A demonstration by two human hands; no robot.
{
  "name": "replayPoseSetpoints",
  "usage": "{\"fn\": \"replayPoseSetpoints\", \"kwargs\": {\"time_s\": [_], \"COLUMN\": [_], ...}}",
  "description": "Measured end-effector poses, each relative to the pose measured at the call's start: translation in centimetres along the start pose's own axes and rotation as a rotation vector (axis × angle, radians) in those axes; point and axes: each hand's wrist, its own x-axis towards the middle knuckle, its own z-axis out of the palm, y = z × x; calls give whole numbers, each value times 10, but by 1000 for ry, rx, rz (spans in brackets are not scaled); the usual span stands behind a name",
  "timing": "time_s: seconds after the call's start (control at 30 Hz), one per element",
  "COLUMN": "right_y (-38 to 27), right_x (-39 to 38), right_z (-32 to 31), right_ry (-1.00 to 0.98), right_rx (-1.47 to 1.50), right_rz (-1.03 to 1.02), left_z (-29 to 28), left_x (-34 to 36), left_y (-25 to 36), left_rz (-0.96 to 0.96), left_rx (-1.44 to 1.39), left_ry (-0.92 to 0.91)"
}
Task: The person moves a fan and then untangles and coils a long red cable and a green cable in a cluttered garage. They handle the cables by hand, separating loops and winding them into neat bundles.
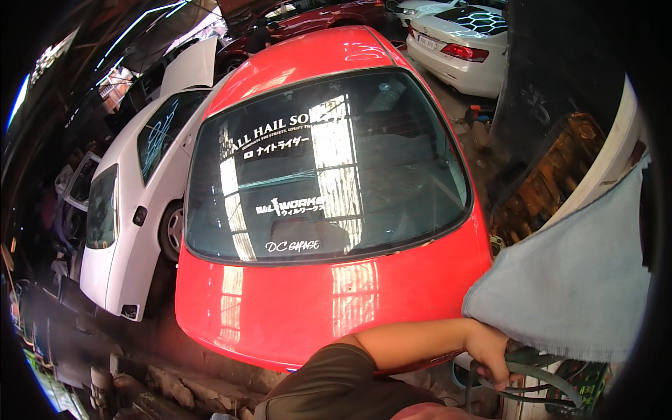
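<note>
My left arm, in a dark brown sleeve, stretches to the right across the rear edge of a red car (280, 301). At its end my left hand (488, 350) is closed, its fingers curled round a looped grey-green hose (560, 385). Above the hand hangs a pale blue-grey cloth (567, 280) with a frayed lower edge. The car's rear window (399, 175) carries white lettering stickers and reflections of bright panels. A strip of bare skin shows at the bottom edge, but my right hand is out of sight.
A white car (133, 245) stands close on the left, its side toward the red one. Behind to the right is another white car (455, 59); a dark red car (308, 21) is at the back. Brown rusty-looking parts (546, 175) lie at the right, and debris covers the lower left.
</note>
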Motion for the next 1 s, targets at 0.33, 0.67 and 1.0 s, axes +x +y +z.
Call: {"fn": "replayPoseSetpoints", "kwargs": {"time_s": [0.33, 0.67, 1.0], "right_y": [26, 15, 134], "right_x": [-16, -51, -79], "right_z": [-66, -165, -167], "right_ry": [-1, -101, 381], "right_rx": [19, 1171, -399], "right_rz": [161, 336, 168], "left_z": [-22, -9, 23], "left_x": [44, 135, 146], "left_y": [-50, -107, -97], "left_rz": [-99, -129, -94], "left_rx": [-209, 612, 241], "left_ry": [-12, 181, 105]}}
